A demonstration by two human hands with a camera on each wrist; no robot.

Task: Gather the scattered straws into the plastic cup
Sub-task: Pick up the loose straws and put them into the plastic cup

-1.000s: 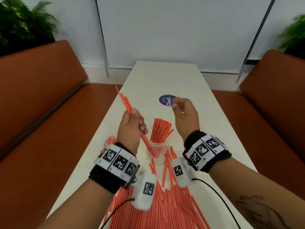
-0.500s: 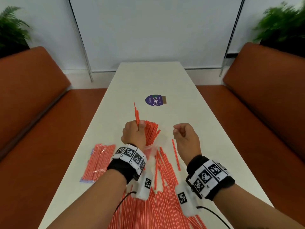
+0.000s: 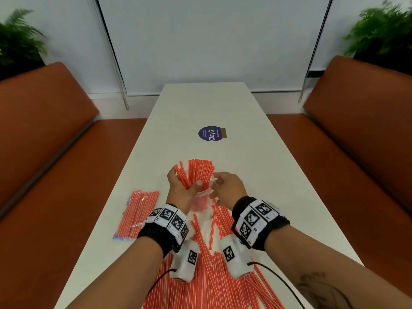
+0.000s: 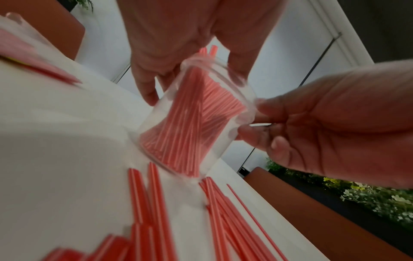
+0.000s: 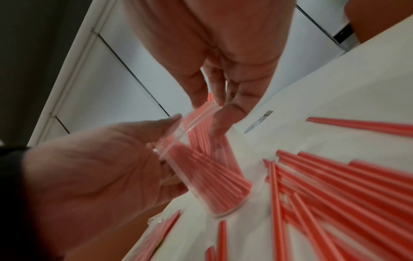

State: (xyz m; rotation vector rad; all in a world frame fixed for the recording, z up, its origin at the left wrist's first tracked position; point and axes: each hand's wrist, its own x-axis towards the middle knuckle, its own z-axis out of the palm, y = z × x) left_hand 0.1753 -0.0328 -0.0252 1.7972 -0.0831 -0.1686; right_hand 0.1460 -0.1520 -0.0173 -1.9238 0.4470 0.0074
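A clear plastic cup (image 3: pixel 199 202) stands mid-table, packed with red-and-white straws (image 3: pixel 200 172) that fan out above its rim. My left hand (image 3: pixel 185 179) grips a few straws just above the rim, its thumb (image 5: pixel 172 121) lying at the cup's mouth. My right hand (image 3: pixel 213 186) pinches the cup's rim from the right with its fingertips (image 4: pixel 248 131). In the left wrist view the cup (image 4: pixel 192 123) shows the straws inside through its wall. Many loose straws (image 3: pixel 207 253) lie scattered between the cup and me, under my wrists.
A sealed packet of straws (image 3: pixel 138 212) lies at the table's left edge. A round purple sticker (image 3: pixel 210 134) sits farther up the white table (image 3: pixel 200 103). Orange benches (image 3: pixel 44 141) flank both long sides.
My left hand has come down with its straws into the cup's mouth. My right hand has left its loose fist and taken the cup's rim.
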